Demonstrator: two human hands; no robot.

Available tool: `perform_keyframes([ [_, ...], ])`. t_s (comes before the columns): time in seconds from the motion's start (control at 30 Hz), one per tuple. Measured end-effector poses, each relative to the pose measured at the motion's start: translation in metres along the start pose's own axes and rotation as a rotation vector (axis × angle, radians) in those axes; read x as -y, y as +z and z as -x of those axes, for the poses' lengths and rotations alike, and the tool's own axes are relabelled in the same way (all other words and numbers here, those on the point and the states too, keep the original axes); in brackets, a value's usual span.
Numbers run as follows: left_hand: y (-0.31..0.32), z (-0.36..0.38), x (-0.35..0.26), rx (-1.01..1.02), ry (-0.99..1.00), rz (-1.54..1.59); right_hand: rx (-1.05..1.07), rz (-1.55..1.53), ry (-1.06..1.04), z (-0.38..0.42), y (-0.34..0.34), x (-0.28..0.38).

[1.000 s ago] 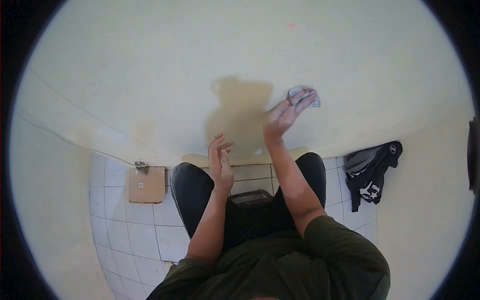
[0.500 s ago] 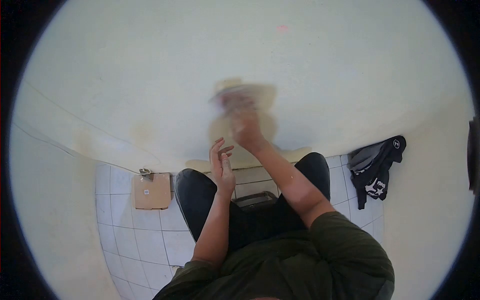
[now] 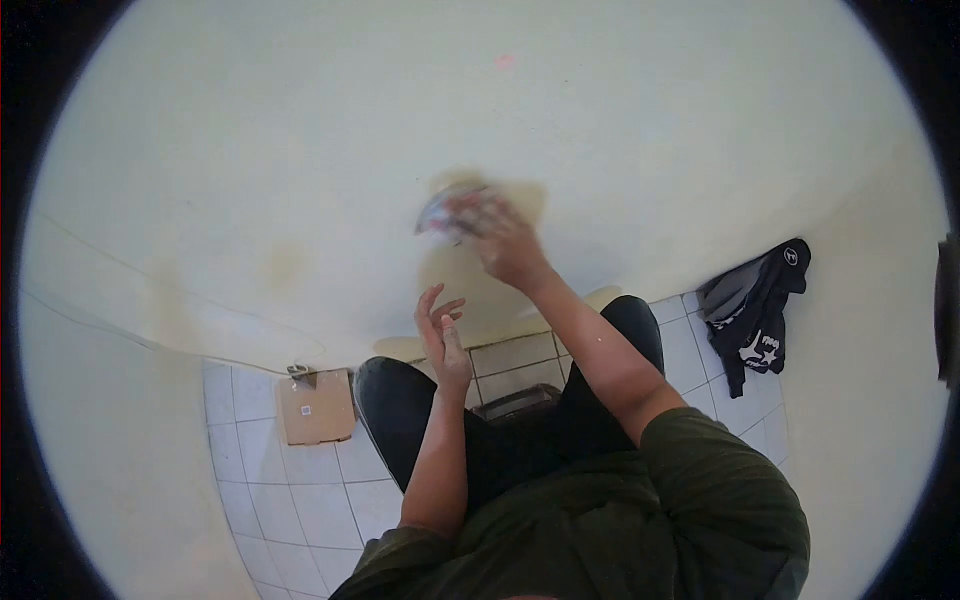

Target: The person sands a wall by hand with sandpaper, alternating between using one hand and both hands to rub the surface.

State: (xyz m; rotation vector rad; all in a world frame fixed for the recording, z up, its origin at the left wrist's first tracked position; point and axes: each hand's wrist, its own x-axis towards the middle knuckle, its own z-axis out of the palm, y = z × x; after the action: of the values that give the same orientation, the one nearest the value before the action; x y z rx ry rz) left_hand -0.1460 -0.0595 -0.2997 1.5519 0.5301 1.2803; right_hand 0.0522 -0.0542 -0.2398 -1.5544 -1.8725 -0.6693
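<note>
Fingers (image 3: 485, 212) of the right hand (image 3: 514, 252) are lying over a thin printed sheet (image 3: 436, 216) against the pale wall (image 3: 660, 150); motion is blurring them, so whether they are pinching the sheet or only pressing on it, I cannot tell. The sheet is showing beneath these fingers and just past their tips on the left. A shadow (image 3: 525, 200) is falling on the wall right beside them, and a small pink mark (image 3: 505, 61) is sitting well above them.

Nearer the body, below the right fingers, the left hand (image 3: 448, 350) is hovering with its fingers loosely curled and apart, holding nothing. Farther down and left of those left fingers, a piece of flat cardboard (image 3: 325, 415) is lying on the tiled floor (image 3: 320, 500). A dark object (image 3: 518, 403) is resting between the knees, below both sets of fingers. Well to their right, a black-and-grey garment (image 3: 757, 315) with white print is lying near the wall.
</note>
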Motion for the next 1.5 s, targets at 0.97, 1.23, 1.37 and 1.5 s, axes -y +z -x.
perform_keyframes([
  [0.97, 0.008, 0.005, -0.002, -0.07, -0.042, 0.105, -0.913, 0.094, 0.514, 0.002, -0.026, -0.056],
  [1.23, 0.01, -0.003, -0.001, -0.07, -0.048, 0.095, -0.752, 0.073, 0.563, 0.022, -0.043, -0.058],
  [1.37, 0.008, -0.001, 0.0, -0.086, -0.052, 0.111, -0.716, 0.023, 0.535, 0.02, -0.022, -0.027],
  [1.5, 0.007, -0.004, 0.001, -0.088, -0.062, 0.098, 0.665, 0.034, 0.22, 0.011, -0.066, -0.027],
])
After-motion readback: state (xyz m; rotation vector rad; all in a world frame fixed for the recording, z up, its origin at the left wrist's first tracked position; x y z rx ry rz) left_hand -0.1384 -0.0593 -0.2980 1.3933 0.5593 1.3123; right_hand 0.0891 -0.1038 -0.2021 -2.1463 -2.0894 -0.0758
